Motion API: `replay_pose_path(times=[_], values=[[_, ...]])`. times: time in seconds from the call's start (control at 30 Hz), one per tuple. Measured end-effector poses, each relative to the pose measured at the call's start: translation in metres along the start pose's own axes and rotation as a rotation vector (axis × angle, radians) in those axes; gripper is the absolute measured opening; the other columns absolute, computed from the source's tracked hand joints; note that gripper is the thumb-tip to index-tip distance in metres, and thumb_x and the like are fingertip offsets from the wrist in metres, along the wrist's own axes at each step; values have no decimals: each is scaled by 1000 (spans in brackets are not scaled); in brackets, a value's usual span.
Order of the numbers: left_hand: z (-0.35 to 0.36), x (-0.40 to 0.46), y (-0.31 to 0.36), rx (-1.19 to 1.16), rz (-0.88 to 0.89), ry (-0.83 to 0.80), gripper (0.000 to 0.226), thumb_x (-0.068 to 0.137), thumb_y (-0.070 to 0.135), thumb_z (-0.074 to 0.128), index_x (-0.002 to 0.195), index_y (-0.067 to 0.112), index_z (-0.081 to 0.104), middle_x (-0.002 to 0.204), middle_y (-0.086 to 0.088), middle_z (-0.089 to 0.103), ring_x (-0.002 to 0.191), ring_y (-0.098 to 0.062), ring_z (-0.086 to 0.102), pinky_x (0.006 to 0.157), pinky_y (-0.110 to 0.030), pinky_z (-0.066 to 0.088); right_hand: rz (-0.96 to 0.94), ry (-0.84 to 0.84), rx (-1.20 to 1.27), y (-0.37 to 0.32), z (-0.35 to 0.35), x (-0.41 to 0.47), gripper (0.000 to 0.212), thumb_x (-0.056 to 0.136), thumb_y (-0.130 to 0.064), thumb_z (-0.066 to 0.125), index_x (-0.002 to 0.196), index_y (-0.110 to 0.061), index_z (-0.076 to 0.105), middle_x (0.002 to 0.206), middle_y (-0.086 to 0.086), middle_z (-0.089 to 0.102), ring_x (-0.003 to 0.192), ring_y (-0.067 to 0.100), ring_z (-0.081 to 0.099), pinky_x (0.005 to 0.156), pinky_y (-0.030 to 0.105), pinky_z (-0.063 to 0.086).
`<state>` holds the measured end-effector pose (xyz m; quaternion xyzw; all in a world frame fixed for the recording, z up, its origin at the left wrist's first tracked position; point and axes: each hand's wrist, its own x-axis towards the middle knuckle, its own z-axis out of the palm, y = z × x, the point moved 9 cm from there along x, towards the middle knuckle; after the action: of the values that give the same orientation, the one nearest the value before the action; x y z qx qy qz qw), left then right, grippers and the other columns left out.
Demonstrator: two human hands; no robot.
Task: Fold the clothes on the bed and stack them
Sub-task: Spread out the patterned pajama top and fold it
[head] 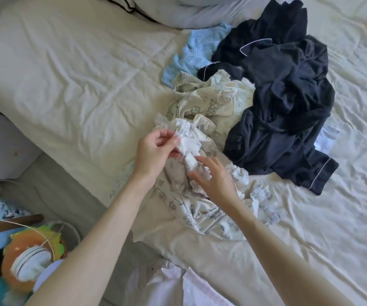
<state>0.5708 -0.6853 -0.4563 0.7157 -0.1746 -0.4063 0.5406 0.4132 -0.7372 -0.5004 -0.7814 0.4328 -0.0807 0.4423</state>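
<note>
While bunched, printed garment (pixel 191 208) between hands (pixel 156 151).

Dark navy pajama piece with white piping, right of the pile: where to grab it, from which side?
Judgement: take the dark navy pajama piece at its piped hem corner, coming from the near right. That end lies flat and alone on the sheet, while the crumpled middle overlaps the cream printed garment. A pinch grip there looks likely to lift one layer cleanly.

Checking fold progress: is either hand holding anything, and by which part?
The left hand pinches a bunched edge of the cream printed cotton garment; the right hand rests open on its middle.
</note>
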Motion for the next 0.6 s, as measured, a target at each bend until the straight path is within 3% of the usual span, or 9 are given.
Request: replay_pose_path(times=[0.1, 0.2, 0.3, 0.4, 0.5, 0.57, 0.6], values=[[11, 0, 55, -27, 117, -46, 11, 85, 2, 65, 83, 13, 64, 68, 0, 71, 60, -12, 67, 58, -19, 54, 14, 59, 84, -23, -26, 1, 18, 90, -23, 62, 83, -7, 64, 80, -7, 53, 66, 1, 43, 62, 20, 34], [10, -6, 82, 13, 167, -78, 14, 88, 6, 63, 99, 14, 65, 90, 2, 73, 82, -9, 69, 71, -19, 54, 68, 136, 250, -37, -69, -3, 36, 92, -18, 58, 61, -15, 40, 57, -8, 36, 48, 2, 31, 46, 14, 25], [5, -15, 78, 233, 141, -86, 35, 88, 16, 64, 121, 19, 55, 112, 8, 62, 98, -1, 60, 85, -17, 48, 122, 175, 276, -43, -108, -15, 39, 93, -19, 56, 61, -13, 35, 56, -6, 30, 48, 3, 26, 46, 15, 22], [24, -50, 57, 361, 150, -175, 27, 86, 19, 66, 111, 25, 56, 108, 12, 60, 92, 8, 57, 87, -18, 49, 212, 131, 336, -41, -125, -28, 41, 93, -22, 56, 67, 6, 42, 64, 7, 37, 57, 13, 33, 54, 27, 29], [60, -98, 28, 354, 82, -350, 35, 76, 43, 69, 106, 34, 55, 104, 20, 60, 93, 13, 54, 85, -18, 49, 330, 93, 533, -47, -129, -35, 44, 92, -22, 58, 92, 21, 50, 79, 15, 51, 70, 27, 47, 71, 37, 42], [78, -115, 18, 319, 30, -369, 55, 70, 54, 71, 117, 35, 51, 110, 23, 56, 99, 12, 51, 83, -15, 45, 391, 71, 611, -60, -132, -35, 47, 92, -20, 58, 106, 23, 47, 96, 38, 57, 82, 46, 57, 87, 50, 51], [82, -115, 19, 314, 17, -331, 56, 70, 52, 74, 117, 34, 50, 111, 22, 56, 100, 9, 51, 83, -15, 43, 405, 60, 630, -68, -133, -32, 46, 93, -20, 58, 108, 22, 49, 109, 40, 55, 89, 47, 60, 90, 55, 50]])
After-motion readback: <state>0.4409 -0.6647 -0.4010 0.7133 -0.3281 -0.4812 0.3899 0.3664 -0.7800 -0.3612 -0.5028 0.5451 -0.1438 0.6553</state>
